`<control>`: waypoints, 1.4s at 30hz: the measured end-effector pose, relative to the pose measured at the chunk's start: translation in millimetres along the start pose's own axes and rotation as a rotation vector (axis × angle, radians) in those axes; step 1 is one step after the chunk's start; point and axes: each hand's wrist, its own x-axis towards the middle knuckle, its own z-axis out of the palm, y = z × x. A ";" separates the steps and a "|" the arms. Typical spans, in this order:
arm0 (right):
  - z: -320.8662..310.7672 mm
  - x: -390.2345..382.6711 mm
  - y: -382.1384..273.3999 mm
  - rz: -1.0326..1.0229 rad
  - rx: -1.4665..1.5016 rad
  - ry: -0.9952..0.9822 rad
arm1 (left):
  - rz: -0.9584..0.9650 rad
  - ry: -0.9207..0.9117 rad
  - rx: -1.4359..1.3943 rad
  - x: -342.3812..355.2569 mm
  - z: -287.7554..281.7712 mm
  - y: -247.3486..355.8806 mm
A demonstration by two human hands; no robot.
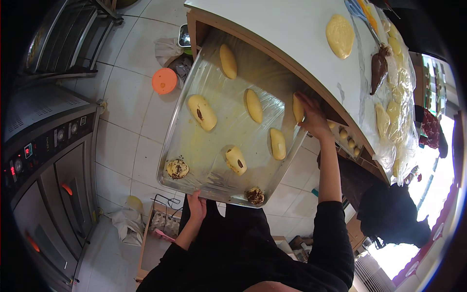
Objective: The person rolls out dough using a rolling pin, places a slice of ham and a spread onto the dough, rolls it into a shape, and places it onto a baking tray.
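A large metal baking tray (214, 141) lies partly beneath the worktop, its near end jutting out in front of me. Its near rim is gripped by my left hand (197, 207), whose fingers are partly hidden under the tray. At the tray's right edge, my right hand (314, 116) has its fingers and thumb around an oval piece of dough (297, 108). Several other pale dough pieces sit spaced out on the tray, such as a plain oval roll (253, 105) and a roll with a dark filling slit (202, 113). Two round buns with dark crumbs (177, 169) are nearest me.
On the white worktop (272, 14) lie a flattened dough oval (340, 36), a dark-filled piping bag (379, 70) and dough under plastic film (401, 107). A deck oven (53, 160) stands left. An orange lid (164, 81) and bags are on the tiled floor.
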 end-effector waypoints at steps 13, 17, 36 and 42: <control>4.2 3.6 10.7 -0.013 -0.005 -0.001 | 0.011 -0.023 0.019 -3.1 9.0 6.3; -4.3 -6.4 8.7 0.001 0.035 0.044 | -0.011 -0.070 0.003 -1.2 8.7 12.7; 45.8 -255.9 -105.2 0.333 0.572 0.486 | -0.186 -0.662 0.235 111.5 149.8 62.0; 16.0 -243.4 -94.6 0.333 0.626 0.565 | -0.218 -0.658 0.364 154.3 247.4 71.9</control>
